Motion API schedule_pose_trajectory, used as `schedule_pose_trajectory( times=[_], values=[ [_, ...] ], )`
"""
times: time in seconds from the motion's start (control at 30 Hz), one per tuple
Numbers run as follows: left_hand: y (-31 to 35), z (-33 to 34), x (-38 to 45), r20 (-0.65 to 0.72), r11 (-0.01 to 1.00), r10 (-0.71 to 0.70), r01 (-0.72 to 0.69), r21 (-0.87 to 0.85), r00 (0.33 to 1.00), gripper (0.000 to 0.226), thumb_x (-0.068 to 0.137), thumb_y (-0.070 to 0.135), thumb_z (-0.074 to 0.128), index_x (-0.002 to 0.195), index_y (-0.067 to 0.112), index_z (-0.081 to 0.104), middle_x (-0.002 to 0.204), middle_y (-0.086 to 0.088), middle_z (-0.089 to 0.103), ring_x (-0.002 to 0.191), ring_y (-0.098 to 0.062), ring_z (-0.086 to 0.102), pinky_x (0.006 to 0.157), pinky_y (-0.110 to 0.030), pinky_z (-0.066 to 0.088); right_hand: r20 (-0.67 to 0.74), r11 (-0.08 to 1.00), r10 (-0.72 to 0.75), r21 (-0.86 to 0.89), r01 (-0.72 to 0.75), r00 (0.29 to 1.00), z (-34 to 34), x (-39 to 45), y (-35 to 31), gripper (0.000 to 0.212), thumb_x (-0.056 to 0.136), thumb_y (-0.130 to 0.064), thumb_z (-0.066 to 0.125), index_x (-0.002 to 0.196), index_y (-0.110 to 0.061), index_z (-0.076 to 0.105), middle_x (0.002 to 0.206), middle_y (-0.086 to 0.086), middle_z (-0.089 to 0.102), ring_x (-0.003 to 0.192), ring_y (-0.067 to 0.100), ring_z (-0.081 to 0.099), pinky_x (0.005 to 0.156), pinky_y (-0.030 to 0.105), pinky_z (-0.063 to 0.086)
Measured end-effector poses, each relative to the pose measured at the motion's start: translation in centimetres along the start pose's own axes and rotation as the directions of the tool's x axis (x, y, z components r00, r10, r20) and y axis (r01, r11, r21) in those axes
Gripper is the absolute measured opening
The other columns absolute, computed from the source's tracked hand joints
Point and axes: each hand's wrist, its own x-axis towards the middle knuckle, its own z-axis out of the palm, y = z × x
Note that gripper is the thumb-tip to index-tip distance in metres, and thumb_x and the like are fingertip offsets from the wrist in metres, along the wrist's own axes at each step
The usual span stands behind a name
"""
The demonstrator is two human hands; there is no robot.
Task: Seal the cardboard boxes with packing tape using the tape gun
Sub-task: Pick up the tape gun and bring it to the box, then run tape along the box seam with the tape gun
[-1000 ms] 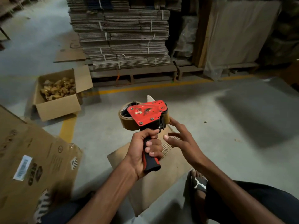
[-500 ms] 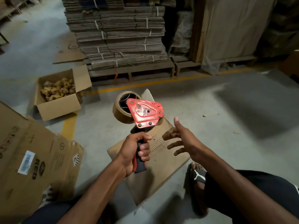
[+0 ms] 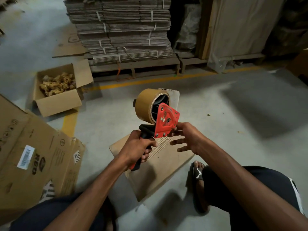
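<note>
Left hand grasps the black-and-red handle of the tape gun, fingers wrapped round it, holding the gun up over a flat cardboard piece on the floor. Right hand, just beside it, has its fingers loosely spread, the upper ones touching the gun's red plate at its lower edge. Above the left hand sits the brown tape roll. Far to its left lies a large printed cardboard box, tipped over.

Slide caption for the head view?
Left hand grips tape gun handle; right hand fingers its front, above flat cardboard.
</note>
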Motion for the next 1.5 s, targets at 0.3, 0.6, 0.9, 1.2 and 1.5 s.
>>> schedule_pose_trajectory(
  times=[0.3,0.6,0.9,1.2,1.5],
  values=[
    [-0.8,-0.2,0.9,-0.016,0.982,0.087,-0.083,0.171,0.996,0.005,0.088,0.002,0.069,0.085,0.0,0.065,0.049,-0.006,0.04,0.041,-0.018,0.034,0.044,-0.028,0.031,-0.201,0.957,-0.273,-0.157,0.244,0.941,-0.5,1.1,0.5,0.021,0.092,-0.007,0.055,0.091,-0.011,0.076,0.091,0.008,0.073,0.07,0.021,0.062,0.051,0.029,0.043],
    [-0.2,-0.2,2.8,-0.137,0.927,0.075,-0.018,0.374,0.988,0.011,0.084,0.006,0.066,0.075,0.011,0.068,0.046,0.008,0.058,0.049,-0.015,0.045,0.05,-0.029,0.035,-0.426,0.908,-0.401,-0.301,0.291,0.811,-1.3,3.4,0.9,0.024,0.072,-0.009,0.057,0.065,-0.022,0.077,0.067,0.012,0.071,0.07,0.036,0.068,0.062,0.046,0.057],
    [-2.2,-2.4,2.4,-0.256,0.926,0.021,0.078,0.369,0.966,0.023,0.085,0.017,0.055,0.069,0.011,0.069,0.052,0.0,0.06,0.046,-0.017,0.047,0.046,-0.025,0.035,-0.646,0.985,-0.166,-0.072,0.157,0.745,-6.0,6.8,2.2,0.027,0.083,-0.023,0.082,0.058,-0.021,0.071,0.08,0.011,0.072,0.063,0.025,0.065,0.073,0.051,0.063],
    [-4.9,-2.6,5.3,-0.238,0.896,-0.053,0.152,0.418,0.97,0.031,0.069,0.042,0.056,0.081,0.017,0.071,0.07,-0.002,0.069,0.062,-0.022,0.059,0.06,-0.036,0.044,-0.616,0.993,-0.113,-0.09,0.073,0.78,-5.3,12.6,3.9,0.031,0.081,-0.032,0.086,0.055,-0.026,0.069,0.09,0.01,0.075,0.089,0.035,0.07,0.086,0.045,0.059],
    [-6.3,-0.6,8.1,-0.279,0.797,-0.116,0.257,0.547,0.953,0.016,0.085,0.034,0.064,0.086,0.018,0.065,0.076,0.0,0.068,0.071,-0.021,0.062,0.061,-0.03,0.042,-0.576,0.999,-0.039,-0.007,0.043,0.816,-6.6,16.1,6.1,0.02,0.085,-0.024,0.082,0.068,-0.015,0.076,0.068,0.003,0.073,0.067,0.021,0.075,0.078,0.052,0.063]
  ],
)
